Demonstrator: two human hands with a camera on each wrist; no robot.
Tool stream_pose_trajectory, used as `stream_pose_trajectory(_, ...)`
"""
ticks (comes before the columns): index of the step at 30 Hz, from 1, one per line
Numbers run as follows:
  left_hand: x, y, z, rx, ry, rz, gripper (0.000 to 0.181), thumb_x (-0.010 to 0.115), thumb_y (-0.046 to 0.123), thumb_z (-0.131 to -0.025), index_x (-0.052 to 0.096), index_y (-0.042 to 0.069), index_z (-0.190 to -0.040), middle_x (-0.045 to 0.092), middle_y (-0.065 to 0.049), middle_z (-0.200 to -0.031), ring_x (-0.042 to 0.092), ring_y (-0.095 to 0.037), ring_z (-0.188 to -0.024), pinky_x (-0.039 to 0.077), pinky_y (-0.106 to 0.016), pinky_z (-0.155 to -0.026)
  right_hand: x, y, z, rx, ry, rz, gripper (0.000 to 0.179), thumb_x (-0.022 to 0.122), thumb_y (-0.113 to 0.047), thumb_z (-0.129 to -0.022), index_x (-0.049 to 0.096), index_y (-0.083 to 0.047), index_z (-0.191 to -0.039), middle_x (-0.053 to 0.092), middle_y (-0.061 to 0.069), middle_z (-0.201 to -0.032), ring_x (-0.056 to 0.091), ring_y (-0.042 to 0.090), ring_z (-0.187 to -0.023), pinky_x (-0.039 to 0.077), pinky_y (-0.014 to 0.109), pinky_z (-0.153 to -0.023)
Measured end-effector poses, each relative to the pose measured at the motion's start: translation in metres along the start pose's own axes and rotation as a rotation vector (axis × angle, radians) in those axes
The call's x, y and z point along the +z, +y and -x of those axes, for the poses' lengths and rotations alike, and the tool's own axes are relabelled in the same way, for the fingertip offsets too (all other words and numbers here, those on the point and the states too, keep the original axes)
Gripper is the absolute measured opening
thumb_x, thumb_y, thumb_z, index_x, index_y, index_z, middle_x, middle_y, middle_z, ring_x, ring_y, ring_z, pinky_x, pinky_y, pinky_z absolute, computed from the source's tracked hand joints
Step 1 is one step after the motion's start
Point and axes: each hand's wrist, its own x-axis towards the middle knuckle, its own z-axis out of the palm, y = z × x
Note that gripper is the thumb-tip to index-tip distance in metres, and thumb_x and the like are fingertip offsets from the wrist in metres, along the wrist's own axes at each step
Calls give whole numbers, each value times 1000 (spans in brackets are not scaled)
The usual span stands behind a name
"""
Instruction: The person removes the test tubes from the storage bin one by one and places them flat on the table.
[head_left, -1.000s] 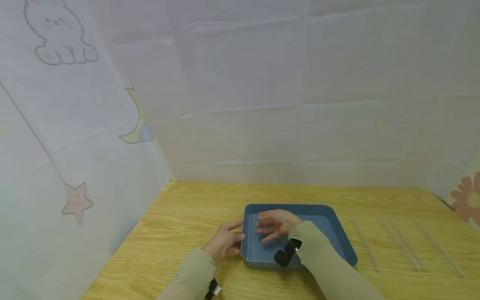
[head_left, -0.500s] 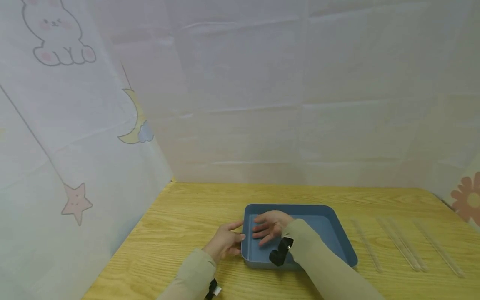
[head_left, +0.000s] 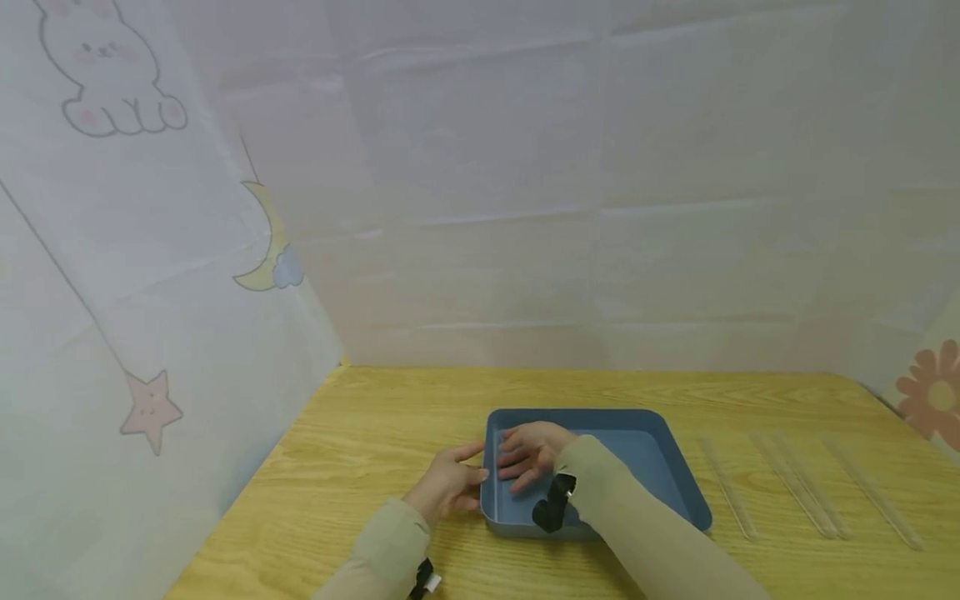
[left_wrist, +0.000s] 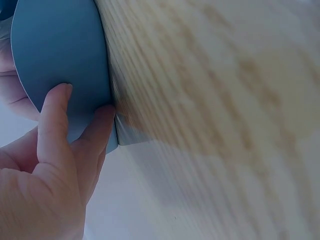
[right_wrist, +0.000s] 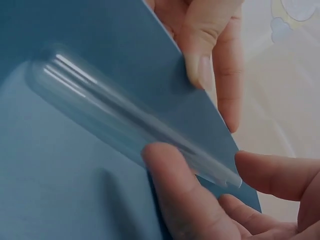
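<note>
A shallow blue rectangular tray (head_left: 630,467) rests on the wooden table. My left hand (head_left: 448,482) is at its left side, and in the left wrist view its extended fingers (left_wrist: 56,120) touch the outer wall. Over the left part of the tray reaches my right hand (head_left: 534,454), its fingers apart. A clear tube (right_wrist: 95,100) lies inside, along the wall, in the right wrist view. The right thumb (right_wrist: 175,185) and forefinger (right_wrist: 272,172) stand on either side of one end of the tube, with a gap between their tips; contact with it is unclear.
Several clear tubes (head_left: 729,487) lie lengthwise on the table (head_left: 375,442) right of the tray. A pale printed curtain (head_left: 480,267) hangs behind the table and at its left side. The right sleeve (head_left: 637,517) crosses the tray's front edge.
My right hand has shifted a little to the left, toward the tray's left wall. The left hand and the tray have stayed in place.
</note>
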Motion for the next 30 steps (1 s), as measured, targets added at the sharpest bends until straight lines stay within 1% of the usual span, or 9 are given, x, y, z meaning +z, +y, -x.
stream_pose_trajectory(5,0,-1,1,-6,-3,4,53,56,-6,-94,42,-1,-145,64,-26,-114,67,-22,-84,51,-23,-50,4,0,-3,10,4,44,57,50,7,-96,26,7,-148,44,41,-132,52,50,-115,48,60,-86)
stream_pose_trajectory(11,1,-1,2,3,-7,6,54,56,-7,-93,42,-2,-145,63,-28,-117,67,-22,-86,54,-27,-55,7,0,-7,23,46,110,59,55,10,-92,31,7,-146,55,34,-119,59,44,-105,52,57,-83)
stream_pose_trajectory(17,1,0,5,13,-24,7,53,55,-7,-94,41,-2,-145,63,-26,-116,66,-19,-81,52,-24,-52,5,1,-7,-11,69,161,58,58,8,-92,35,7,-145,59,29,-112,61,41,-101,54,54,-77)
stream_pose_trajectory(23,0,-1,5,19,-31,27,53,55,-8,-94,40,-3,-145,66,-24,-112,67,-20,-81,54,-25,-54,-2,0,0,-32,65,159,55,59,6,-92,40,4,-144,57,29,-117,61,41,-102,55,54,-76)
stream_pose_trajectory(27,0,-1,5,13,-21,30,53,55,-7,-94,40,-3,-145,67,-22,-110,67,-19,-79,51,-22,-50,-8,-2,7,-44,52,154,55,59,4,-93,40,3,-144,52,32,-126,57,43,-109,54,55,-76)
stream_pose_trajectory(30,0,-1,5,16,-18,32,54,55,-7,-94,40,-3,-145,67,-22,-110,67,-19,-79,51,-23,-50,-13,-3,12,-56,47,140,56,59,3,-93,40,2,-145,47,34,-131,54,44,-114,53,57,-76)
